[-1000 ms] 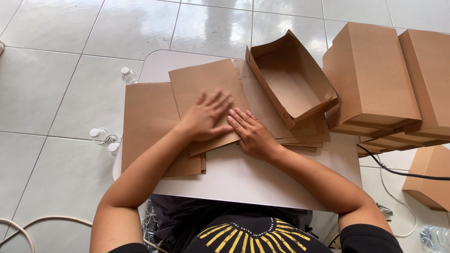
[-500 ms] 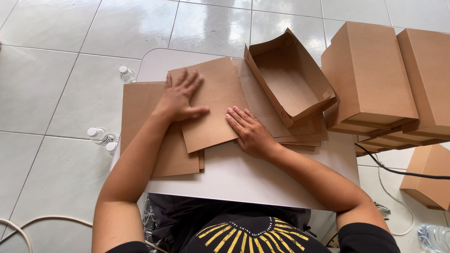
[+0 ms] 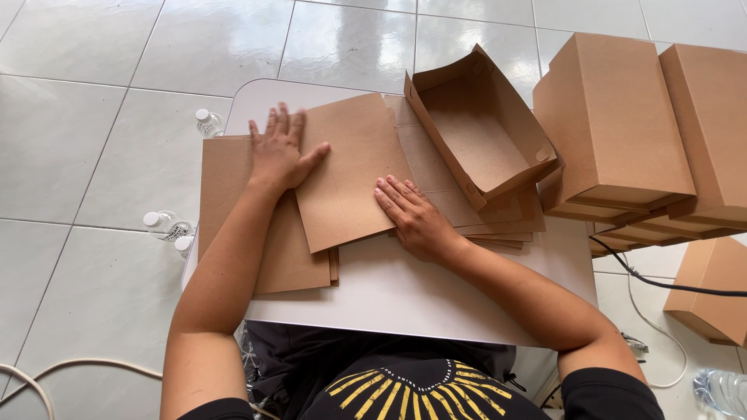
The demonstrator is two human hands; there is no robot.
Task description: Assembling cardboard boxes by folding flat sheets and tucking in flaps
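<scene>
Both the left hand (image 3: 280, 154) and the right hand (image 3: 412, 218) lie flat, fingers spread, gripping nothing, pressing a smooth brown flat cardboard sheet (image 3: 350, 175) atop stacked sheets on the white table (image 3: 405, 292), beside an open rectangular cardboard box (image 3: 478, 136).

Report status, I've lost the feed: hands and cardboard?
Left hand flat on cardboard sheet. Right hand pressing its edge. Open box alongside, nothing blocking.

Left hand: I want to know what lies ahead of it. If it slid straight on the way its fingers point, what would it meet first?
The left hand points up the picture. Ahead lies only bare white table, then its far edge and the tiled floor; the way looks free.
</scene>
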